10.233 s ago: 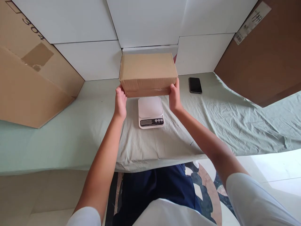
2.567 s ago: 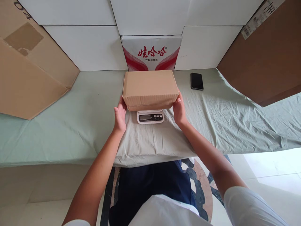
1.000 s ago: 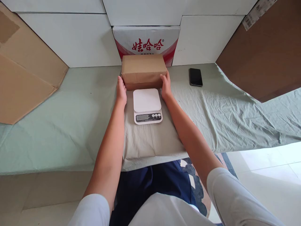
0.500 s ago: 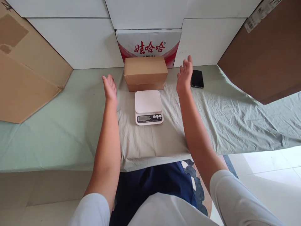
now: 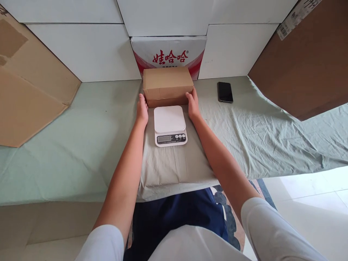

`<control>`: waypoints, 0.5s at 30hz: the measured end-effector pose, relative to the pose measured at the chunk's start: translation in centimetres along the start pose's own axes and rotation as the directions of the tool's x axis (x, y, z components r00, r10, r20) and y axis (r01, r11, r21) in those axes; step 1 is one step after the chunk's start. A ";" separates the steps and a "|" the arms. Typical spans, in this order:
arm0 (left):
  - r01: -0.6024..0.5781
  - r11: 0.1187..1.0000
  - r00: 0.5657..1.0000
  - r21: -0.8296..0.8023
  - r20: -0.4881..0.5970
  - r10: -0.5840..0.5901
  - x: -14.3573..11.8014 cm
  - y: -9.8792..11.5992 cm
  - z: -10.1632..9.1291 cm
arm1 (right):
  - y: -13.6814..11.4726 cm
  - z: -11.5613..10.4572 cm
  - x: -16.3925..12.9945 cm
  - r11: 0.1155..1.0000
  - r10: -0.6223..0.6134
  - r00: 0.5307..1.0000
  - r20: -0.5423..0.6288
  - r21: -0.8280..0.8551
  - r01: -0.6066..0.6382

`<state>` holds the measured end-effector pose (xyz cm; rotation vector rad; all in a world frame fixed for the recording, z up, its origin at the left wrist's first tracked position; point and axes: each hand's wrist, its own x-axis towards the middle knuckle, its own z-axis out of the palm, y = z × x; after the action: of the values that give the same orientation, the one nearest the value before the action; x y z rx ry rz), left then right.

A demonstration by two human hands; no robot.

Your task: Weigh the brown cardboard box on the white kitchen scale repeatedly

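Note:
A closed brown cardboard box (image 5: 168, 81) lies between my two hands. My right hand (image 5: 193, 104) grips its right end, thumb on the front face and fingers round the side, partly hidden. At the lower left corner, my left hand (image 5: 143, 110) presses against the box's side with its fingers curled; the fingertips are partly hidden. Just in front of the box, between my wrists, a white kitchen scale (image 5: 170, 119) rests on the cloth with its display and buttons facing me. Nothing lies on its plate.
A black phone (image 5: 225, 92) lies on the green cloth (image 5: 108, 145) to the right. Behind the box stands a white and red carton (image 5: 168, 45) against white panels (image 5: 81, 50). Large cardboard sheets (image 5: 38, 83) and a brown carton (image 5: 301, 69) flank the table left and right.
Both hands have moved inward from well apart and now meet the cardboard box at its two ends. The box and scale look unmoved; the view has shifted slightly.

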<state>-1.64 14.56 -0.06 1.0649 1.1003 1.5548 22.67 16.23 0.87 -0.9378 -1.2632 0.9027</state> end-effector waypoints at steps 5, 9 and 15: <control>-0.031 1.000 1.000 -0.003 0.000 0.031 0.0 -0.1 -0.1 | -1.2 0.6 -0.8 0.999 -0.013 1.000 -0.012 -0.032 0.013; -0.033 0.999 0.999 -0.018 -0.025 0.032 0.2 -0.3 0.0 | -1.4 0.8 -1.0 1.000 -0.012 1.000 -0.013 -0.019 0.012; -0.049 0.999 0.999 -0.009 -0.021 0.049 0.7 -0.3 -0.3 | -0.6 0.5 -0.5 1.000 0.004 1.000 -0.007 -0.016 -0.004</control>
<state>-1.99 15.23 -0.36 1.0781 1.0869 1.6119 22.10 15.63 1.26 -0.9556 -1.2648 0.8927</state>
